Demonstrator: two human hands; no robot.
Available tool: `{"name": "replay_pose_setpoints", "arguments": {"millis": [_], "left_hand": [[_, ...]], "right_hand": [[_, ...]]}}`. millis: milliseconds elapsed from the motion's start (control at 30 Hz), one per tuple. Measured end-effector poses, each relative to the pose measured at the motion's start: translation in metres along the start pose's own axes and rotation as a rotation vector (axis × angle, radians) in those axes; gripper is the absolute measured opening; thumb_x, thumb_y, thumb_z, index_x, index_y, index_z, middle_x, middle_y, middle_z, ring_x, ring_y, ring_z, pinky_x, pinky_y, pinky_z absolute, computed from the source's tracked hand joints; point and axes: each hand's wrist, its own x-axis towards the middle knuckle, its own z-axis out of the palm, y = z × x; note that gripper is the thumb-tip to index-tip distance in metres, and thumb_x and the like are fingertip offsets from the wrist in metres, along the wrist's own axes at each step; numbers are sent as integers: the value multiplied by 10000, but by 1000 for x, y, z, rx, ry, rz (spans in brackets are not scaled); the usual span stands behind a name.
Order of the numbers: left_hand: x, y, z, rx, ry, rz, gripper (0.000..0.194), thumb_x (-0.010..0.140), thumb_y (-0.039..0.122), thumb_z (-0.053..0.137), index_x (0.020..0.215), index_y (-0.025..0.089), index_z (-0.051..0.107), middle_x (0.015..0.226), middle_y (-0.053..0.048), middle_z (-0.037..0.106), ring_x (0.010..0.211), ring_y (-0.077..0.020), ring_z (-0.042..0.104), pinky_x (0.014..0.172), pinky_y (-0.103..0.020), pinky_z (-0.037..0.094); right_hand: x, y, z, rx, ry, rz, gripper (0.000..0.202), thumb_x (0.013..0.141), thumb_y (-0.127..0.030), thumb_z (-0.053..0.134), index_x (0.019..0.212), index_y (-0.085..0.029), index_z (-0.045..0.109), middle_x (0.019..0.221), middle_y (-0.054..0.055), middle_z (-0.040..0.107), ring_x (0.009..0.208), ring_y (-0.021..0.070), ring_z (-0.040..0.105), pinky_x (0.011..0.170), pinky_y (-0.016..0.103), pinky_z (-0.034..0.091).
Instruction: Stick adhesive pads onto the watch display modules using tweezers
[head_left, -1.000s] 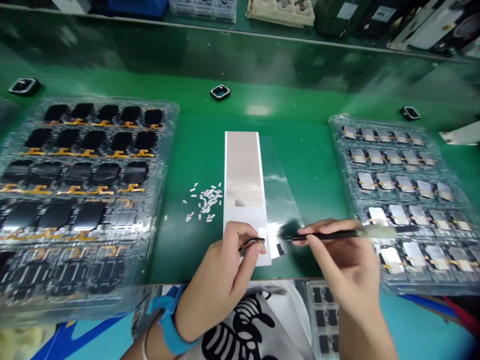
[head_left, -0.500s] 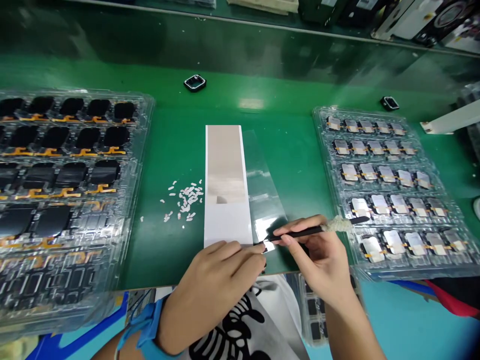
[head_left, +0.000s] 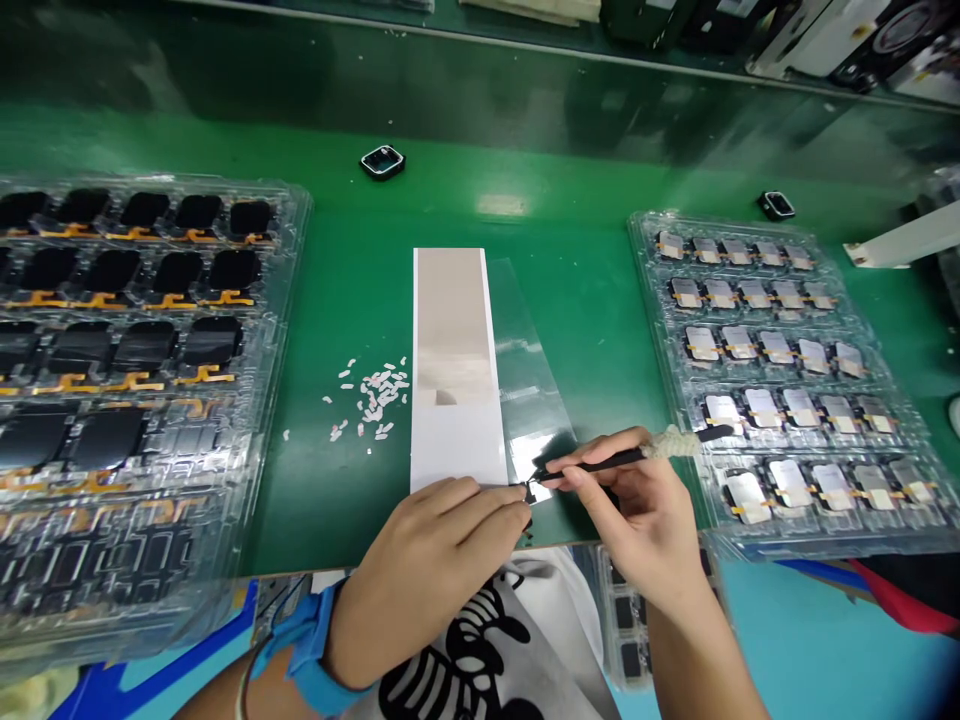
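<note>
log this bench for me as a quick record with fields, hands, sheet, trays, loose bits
left hand: fingertips on a small dark part, mostly hidden
right hand: grips a slim black tool, tip at that part
sheet: beige and white, clear film along its right side
left tray: dark square parts with orange strips
right tray: rows of silver-faced parts
loose bits: white scraps left of the sheet

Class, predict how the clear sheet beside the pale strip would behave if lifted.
The clear sheet looks thin and lies flat on the green table, so it would probably flex and feel light. Its bright glare suggests a smooth, perhaps slippery surface.
</note>
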Motion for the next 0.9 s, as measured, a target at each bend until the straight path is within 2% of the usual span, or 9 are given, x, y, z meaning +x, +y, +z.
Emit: {"name": "replay_pose_setpoints", "arguments": {"millis": [67, 200, 300, 433, 533, 633, 900], "left_hand": [[4, 0, 0, -84, 38, -68, 146, 982, 132, 530, 1040, 170, 658, 993, -69, 776, 836, -219, 717, 736, -351, 574], [12, -1, -2, -293, 196, -230, 98, 925, 135, 637, 978, 194, 695, 838, -20, 759, 734, -161, 695, 674, -266, 544], [16, -2, -5, -381, 256, -298, 125, 920, 143, 642, 1004, 181, 726, 862, -28, 763, 711, -139, 692, 647, -232, 527], [15, -4, -7, -418, 267, -358, 278, 926, 85, 568, 1137, 199, 708, 901, -23, 743, 771, -142, 683, 659, -226, 511], [12, -5, -5, -408, 281, -396, 368, 954, 102, 518, 1269, 233, 656, 847, -8, 686, 737, -146, 643, 620, -241, 480], [11, -4, -4, -414, 292, -400, 461, 982, 136, 467, 1426, 237, 538, 860, -13, 633, 675, -136, 582, 597, -253, 458], [11, -4, -5, -488, 285, -390, 519, 997, 172, 399, 1515, 199, 416, 999, -57, 615, 847, -183, 596, 762, -313, 497]], "right_hand": [[1, -4, 0, 80, 55, 10, 112, 914, -146, 656, 962, -210, 577, 904, 3, 659, 759, 161, 768, 676, 273, 682], [-1, -22, 10, 182, 206, -32, 138, 923, -137, 643, 956, -230, 546, 827, 0, 703, 755, 166, 766, 669, 279, 680], [-6, -39, 29, 209, 293, -118, 187, 921, -110, 628, 989, -257, 534, 838, 3, 710, 814, 180, 760, 715, 340, 690], [-8, -53, 58, 189, 277, -264, 250, 918, -39, 573, 1013, -264, 521, 872, 7, 721, 844, 181, 758, 745, 373, 692], [-5, -54, 72, 175, 296, -306, 259, 914, -21, 557, 1010, -255, 505, 889, 8, 715, 862, 175, 757, 762, 365, 688], [-3, -50, 78, 168, 332, -311, 258, 914, -24, 555, 1006, -257, 493, 892, 3, 711, 870, 171, 757, 802, 377, 682], [0, -39, 80, 134, 334, -370, 306, 882, 18, 575, 1043, -229, 497, 923, 20, 714, 916, 200, 757, 810, 430, 684]]}}
